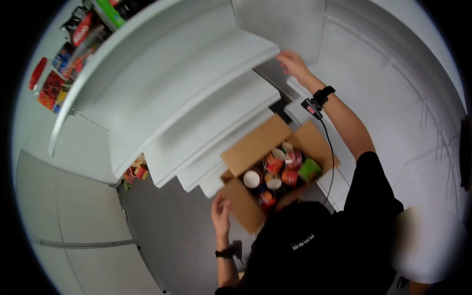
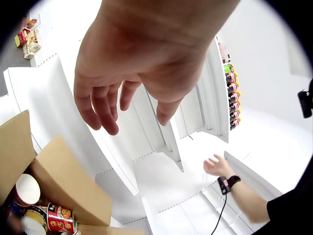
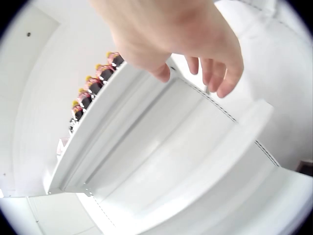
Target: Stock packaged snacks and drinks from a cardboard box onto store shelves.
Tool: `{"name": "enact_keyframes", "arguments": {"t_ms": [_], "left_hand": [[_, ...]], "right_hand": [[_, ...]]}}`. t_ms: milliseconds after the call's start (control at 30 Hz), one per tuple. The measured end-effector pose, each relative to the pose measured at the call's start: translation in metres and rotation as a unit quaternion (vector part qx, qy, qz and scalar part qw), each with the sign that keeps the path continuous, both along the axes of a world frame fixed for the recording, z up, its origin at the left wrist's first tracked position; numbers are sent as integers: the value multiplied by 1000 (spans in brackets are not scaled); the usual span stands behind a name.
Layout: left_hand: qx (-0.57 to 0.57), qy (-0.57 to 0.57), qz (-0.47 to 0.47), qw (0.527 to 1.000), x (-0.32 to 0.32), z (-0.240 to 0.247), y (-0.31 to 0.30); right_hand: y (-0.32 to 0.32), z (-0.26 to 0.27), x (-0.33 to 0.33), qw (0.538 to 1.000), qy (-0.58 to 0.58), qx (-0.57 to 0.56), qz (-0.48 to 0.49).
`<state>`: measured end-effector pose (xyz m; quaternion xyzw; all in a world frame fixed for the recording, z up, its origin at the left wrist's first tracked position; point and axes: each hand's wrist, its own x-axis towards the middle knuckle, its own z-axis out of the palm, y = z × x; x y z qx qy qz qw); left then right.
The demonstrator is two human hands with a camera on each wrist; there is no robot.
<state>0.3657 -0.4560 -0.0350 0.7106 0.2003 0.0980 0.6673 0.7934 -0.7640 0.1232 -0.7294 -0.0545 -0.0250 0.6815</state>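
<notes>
My right hand [image 1: 293,65] is raised at the right end of a white shelf board [image 1: 196,93], its fingertips close to the corner. The right wrist view shows this hand [image 3: 195,39] with fingers loosely bent and nothing in them. Lower down, my left hand [image 1: 221,215] hovers by a flap of an open cardboard box [image 1: 255,142]. Nothing lies between its loosely curved fingers in the left wrist view, where the hand [image 2: 142,63] has shelves behind it. Inside the box are several instant noodle cups, among them a green cup [image 1: 309,170] and a red cup [image 2: 60,218].
White shelves [image 1: 221,118] rise in steps behind the box. Bottles with dark contents [image 3: 94,86] line the top shelf, with colourful packets [image 1: 51,91] at its left end. More packages [image 1: 137,172] lie low at the left, near the white cabinets [image 1: 93,211]. A cable [image 1: 330,147] hangs from my right wrist.
</notes>
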Motion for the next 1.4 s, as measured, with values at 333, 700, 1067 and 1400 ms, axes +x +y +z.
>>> {"name": "enact_keyframes", "arguments": {"t_ms": [333,700,1067,1400], "left_hand": [[-25,145,-60,987,-36,-29,67],[-5,187,-137,973,18,-13,27],[40,269,-86,958,29,-3,10],[19,257,-122,958,50,-11,-20]], "right_hand": [[-62,-302,-191,866,427,152,-209],[-87,-375,-272,744,544,319,-219],[-105,-434,-235,837,466,-263,-116],[-104,-441,-268,891,381,-201,-146]]}}
